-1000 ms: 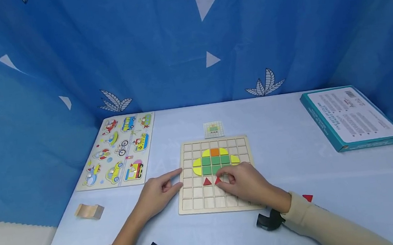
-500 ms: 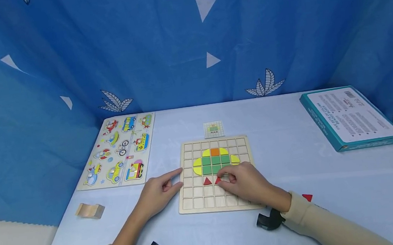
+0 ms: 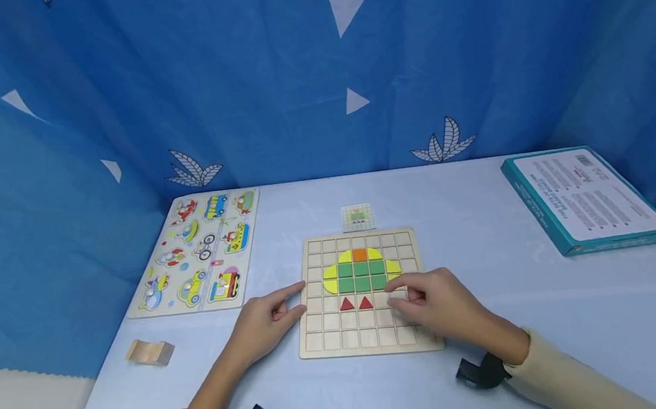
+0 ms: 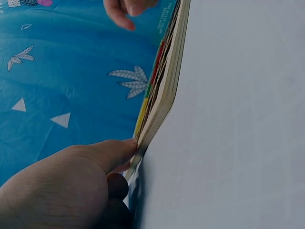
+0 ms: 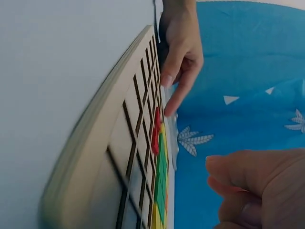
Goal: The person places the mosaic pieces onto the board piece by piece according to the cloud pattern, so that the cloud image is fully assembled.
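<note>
My right hand [image 3: 440, 302], fingers loosely curled and holding nothing, hides the grid board's [image 3: 318, 339] right squares; my relaxed left hand [image 3: 265, 324] touches its left edge.

My vehicle puzzle [image 3: 196, 251] lies on the table [image 3: 488, 241] well to the left of the teal box [image 3: 588, 198], which sits near the right edge. A small pattern card [image 3: 357, 217] lies between them, nearer the puzzle. 1 small wooden block [image 3: 150, 352] rests in front of the puzzle. A blue curtain [image 3: 266, 71] hangs behind the box.
</note>
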`<state>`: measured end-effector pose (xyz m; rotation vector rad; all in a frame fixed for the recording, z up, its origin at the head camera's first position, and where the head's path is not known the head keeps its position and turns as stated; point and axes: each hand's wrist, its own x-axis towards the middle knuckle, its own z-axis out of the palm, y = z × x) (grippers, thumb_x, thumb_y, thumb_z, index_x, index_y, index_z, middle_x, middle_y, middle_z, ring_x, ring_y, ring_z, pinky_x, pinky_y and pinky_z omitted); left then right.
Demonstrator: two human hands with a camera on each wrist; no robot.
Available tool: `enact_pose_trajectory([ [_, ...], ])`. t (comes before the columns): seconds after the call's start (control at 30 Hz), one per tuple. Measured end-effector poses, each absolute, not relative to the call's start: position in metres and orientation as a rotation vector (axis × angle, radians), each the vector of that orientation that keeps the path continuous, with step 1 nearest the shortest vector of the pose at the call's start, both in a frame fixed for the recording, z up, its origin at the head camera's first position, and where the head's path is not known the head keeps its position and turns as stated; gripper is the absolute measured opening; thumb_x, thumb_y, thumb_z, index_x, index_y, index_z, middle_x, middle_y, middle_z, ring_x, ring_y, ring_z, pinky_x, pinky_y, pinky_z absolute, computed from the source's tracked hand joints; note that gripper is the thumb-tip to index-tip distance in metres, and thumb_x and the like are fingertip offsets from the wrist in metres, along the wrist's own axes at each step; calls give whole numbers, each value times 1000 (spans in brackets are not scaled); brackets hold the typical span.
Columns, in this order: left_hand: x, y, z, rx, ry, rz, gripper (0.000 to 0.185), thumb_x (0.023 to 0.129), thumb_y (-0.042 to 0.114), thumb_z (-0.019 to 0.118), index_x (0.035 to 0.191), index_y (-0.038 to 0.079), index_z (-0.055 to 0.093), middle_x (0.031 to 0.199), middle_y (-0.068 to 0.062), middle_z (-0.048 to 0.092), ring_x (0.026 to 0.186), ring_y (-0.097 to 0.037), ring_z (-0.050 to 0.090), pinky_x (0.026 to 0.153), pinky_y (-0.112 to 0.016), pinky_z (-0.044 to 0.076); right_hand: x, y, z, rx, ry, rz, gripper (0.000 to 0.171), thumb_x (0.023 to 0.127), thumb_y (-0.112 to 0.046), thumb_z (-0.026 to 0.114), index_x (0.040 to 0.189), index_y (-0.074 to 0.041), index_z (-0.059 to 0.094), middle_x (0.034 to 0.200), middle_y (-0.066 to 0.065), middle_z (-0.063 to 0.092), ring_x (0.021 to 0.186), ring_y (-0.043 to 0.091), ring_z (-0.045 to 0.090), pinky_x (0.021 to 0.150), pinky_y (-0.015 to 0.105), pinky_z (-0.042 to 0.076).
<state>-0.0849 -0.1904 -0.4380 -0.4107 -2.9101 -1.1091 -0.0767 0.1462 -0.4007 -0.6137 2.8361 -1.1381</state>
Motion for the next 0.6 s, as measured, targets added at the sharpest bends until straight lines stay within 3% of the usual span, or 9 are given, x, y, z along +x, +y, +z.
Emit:
enact_pose_trajectory([
  [0.33,-83,-192,-435,-399,-2916,-1115,42,93,33,77,134,24,70,55,12,42,50,-5,37,52,-24,32,-43,214,-401,-522,2958,-1013,17,84,-18,85,100,-23,79,52,-17,37,46,1,36,47,23,34],
  [0.6,-85,-189,-438,-408,-2916,-1109,41,94,34,76,134,25,70,55,12,42,50,-4,36,52,-24,32,-32,263,-400,-479,2985,-931,21,85,-19,85,104,-25,78,56,-17,39,48,2,37,49,23,36],
])
